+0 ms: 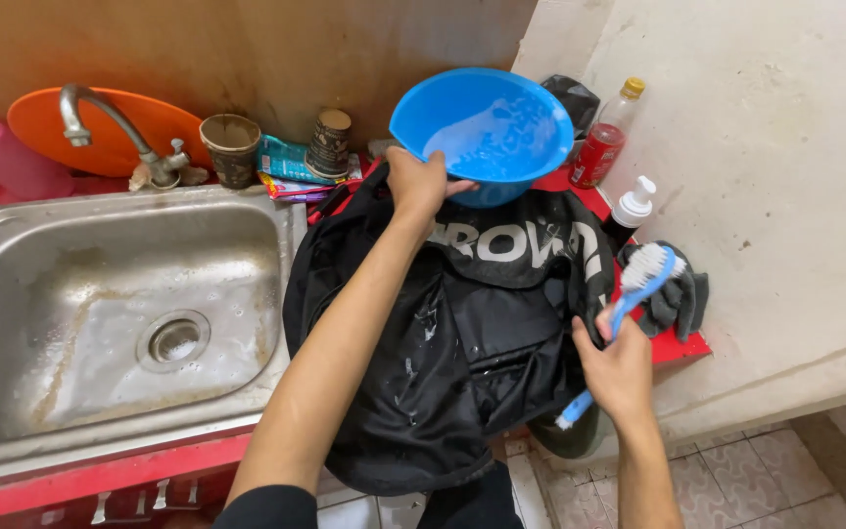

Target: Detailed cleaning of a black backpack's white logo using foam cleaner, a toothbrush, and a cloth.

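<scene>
My left hand (pixel 421 182) was closed over the near rim of the blue bowl (pixel 482 132), thumb outside and fingers curled over the lip, tipping it toward me so its mouth faced the camera; a film of suds clung to the inside wall, and I judged the tilt was there to let soapy water run down onto the black bag (pixel 452 333) beneath. The bowl sat at about 12 o'clock from the bag, touching its top edge. My right hand (pixel 619 367) was wrapped around the blue handle of the scrub brush (pixel 638 279), at roughly 3 o'clock from the bag's centre, with the white bristles raised clear of the fabric and pointing up and away. I took that as keeping the brush ready but off the cloth. The bag lay spread over the red counter (pixel 682 343), wet streaks shining near its middle, its lower part hanging past the counter's front edge at 6 o'clock. The steel sink (pixel 119 313) lay just beside the bag at 9 o'clock, with the tap (pixel 100 122) at 10 o'clock behind it. Along the back wall, from 10 to 11 o'clock, 2 paper cups (pixel 232 147) and some packets crowded the ledge; a red bottle (pixel 604 142) and a pump bottle (pixel 631 208) stood at 1 to 2 o'clock, near the wall (pixel 785 176). A dark cloth (pixel 682 299) lay just behind the brush. Room to move the brush lay mainly over the bag; the wall hemmed in the 3 o'clock side.
</scene>
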